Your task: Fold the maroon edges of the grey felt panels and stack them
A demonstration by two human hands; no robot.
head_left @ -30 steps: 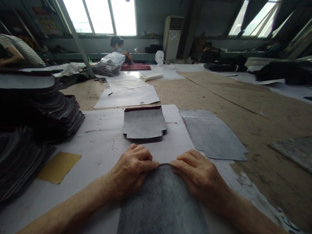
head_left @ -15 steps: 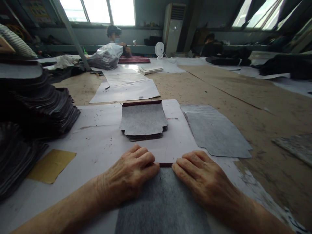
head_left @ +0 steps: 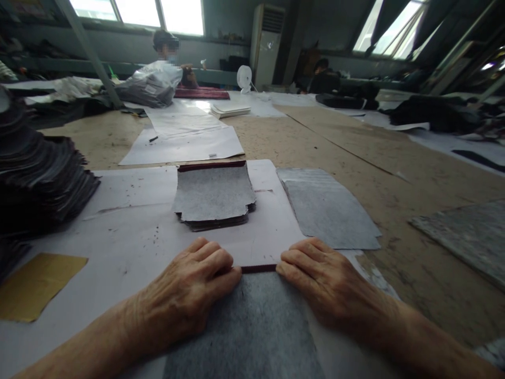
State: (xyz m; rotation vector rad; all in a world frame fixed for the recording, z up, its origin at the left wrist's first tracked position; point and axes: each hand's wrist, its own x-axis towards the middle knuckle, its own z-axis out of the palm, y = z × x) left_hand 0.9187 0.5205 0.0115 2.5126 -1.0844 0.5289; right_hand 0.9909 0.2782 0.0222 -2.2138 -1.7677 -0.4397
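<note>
A grey felt-like sheet [head_left: 252, 326] lies in front of me on white paper, its far edge folded over as a narrow dark red strip [head_left: 258, 268]. My left hand [head_left: 197, 287] is closed on the left end of that edge, fingers curled and thumb along the fold. At the right end, my right hand [head_left: 321, 273] pinches the same edge with bent fingers. A short length of the fold shows between the hands. Just beyond lies a small stack of grey pieces [head_left: 215, 192] with a dark red folded far edge.
Grey notched sheets [head_left: 331, 210] lie to the right. Tall dark stacks [head_left: 43, 173] stand at left, near a tan card [head_left: 41, 287]. White papers [head_left: 185, 142], a bagged bundle [head_left: 152, 84] and a small fan [head_left: 244, 79] are farther back. Two people sit across the table.
The view has turned slightly right, so things on the table appear farther left. My right hand has slid rightward along the fold, widening the gap between my hands.
</note>
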